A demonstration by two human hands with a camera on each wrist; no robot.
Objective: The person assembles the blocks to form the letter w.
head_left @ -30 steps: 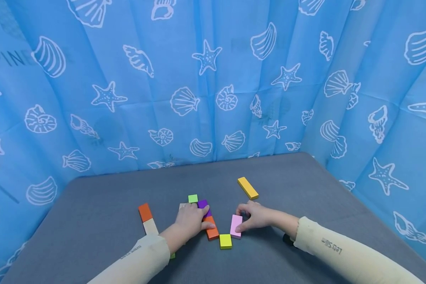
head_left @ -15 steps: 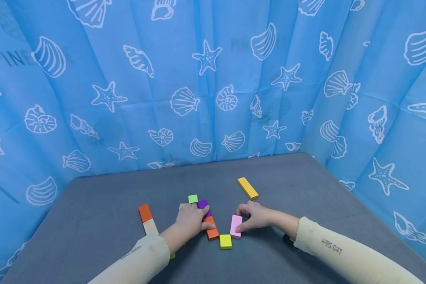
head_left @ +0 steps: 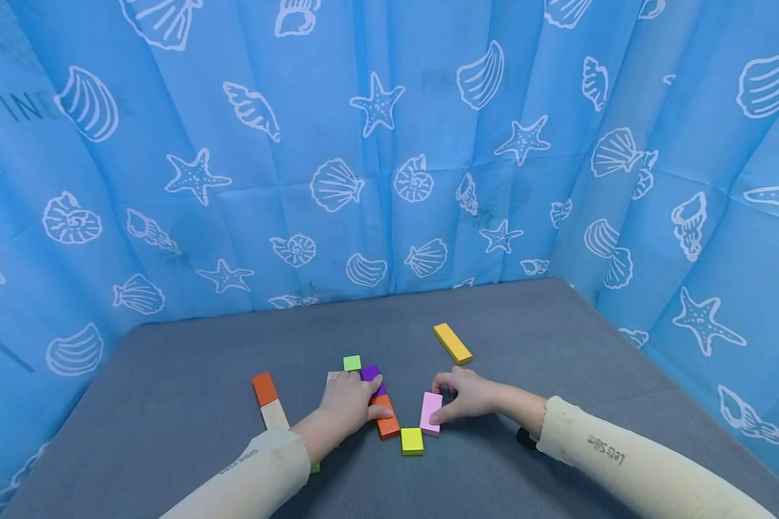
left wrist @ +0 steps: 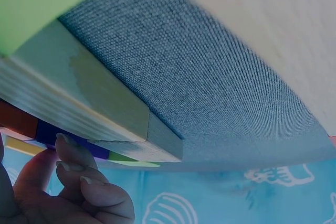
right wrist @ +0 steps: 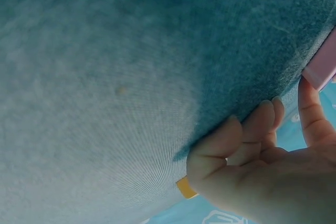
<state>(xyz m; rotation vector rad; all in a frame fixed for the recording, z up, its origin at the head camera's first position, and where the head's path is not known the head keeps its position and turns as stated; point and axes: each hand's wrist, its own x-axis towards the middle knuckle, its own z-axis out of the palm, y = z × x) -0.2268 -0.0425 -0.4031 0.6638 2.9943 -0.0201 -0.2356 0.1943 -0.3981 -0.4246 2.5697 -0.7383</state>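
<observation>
My right hand (head_left: pixel 470 395) pinches a pink block (head_left: pixel 431 409) between thumb and forefinger, its near end by the corner of a yellow block (head_left: pixel 412 441). My left hand (head_left: pixel 345 398) lies over a slanting row of blocks. Its thumb touches an orange block (head_left: pixel 387 427) and a finger touches the purple block (head_left: pixel 371 372) behind it. A light green block (head_left: pixel 352 362) stands at the far end. Beneath the left hand is a bare wood block (left wrist: pixel 89 82), mostly hidden in the head view. The right wrist view shows a fingertip against the pink block (right wrist: pixel 321 64).
An amber long block (head_left: pixel 452 344) lies beyond my right hand. To the left, a red-orange block (head_left: pixel 265 389) meets a bare wood block (head_left: pixel 275 414), partly behind the left sleeve, where a green block (head_left: pixel 315 468) peeks out. A blue shell-print curtain (head_left: pixel 376 216) borders the grey cloth-covered table (head_left: pixel 188 404).
</observation>
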